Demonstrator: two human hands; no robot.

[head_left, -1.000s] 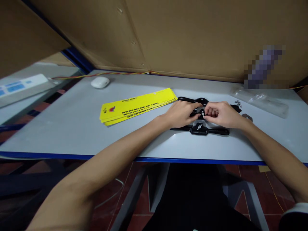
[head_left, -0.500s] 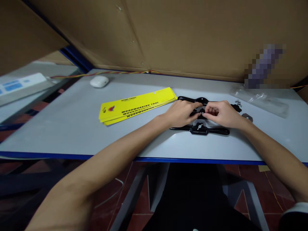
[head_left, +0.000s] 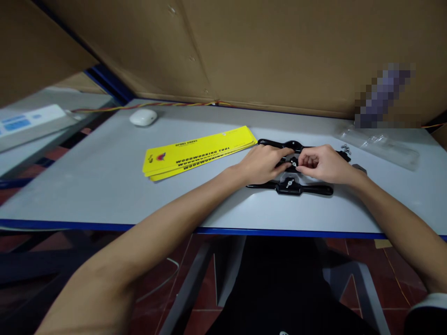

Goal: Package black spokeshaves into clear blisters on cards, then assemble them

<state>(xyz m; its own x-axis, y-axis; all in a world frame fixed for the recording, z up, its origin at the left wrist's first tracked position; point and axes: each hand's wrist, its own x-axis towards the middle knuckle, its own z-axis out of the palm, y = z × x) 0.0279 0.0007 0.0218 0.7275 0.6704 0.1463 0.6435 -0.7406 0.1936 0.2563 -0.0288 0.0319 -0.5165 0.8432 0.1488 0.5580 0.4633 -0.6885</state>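
Three black spokeshaves lie one behind another on the grey table. My left hand is closed on the left part of the middle spokeshave. At its centre is a silver wing screw, and the curled fingers of my right hand touch that screw from the right. The front spokeshave lies nearest me with a wing screw on its body. Beyond my hands is the back spokeshave, partly hidden by them.
Yellow cards are stacked left of my hands. A white case sits farther left. Small screws, a metal blade and clear plastic sleeves lie to the right. Cardboard stands behind the table.
My right fingertips have shifted slightly right, so the wing screw on the middle spokeshave shows more clearly. My left hand has stayed in place.
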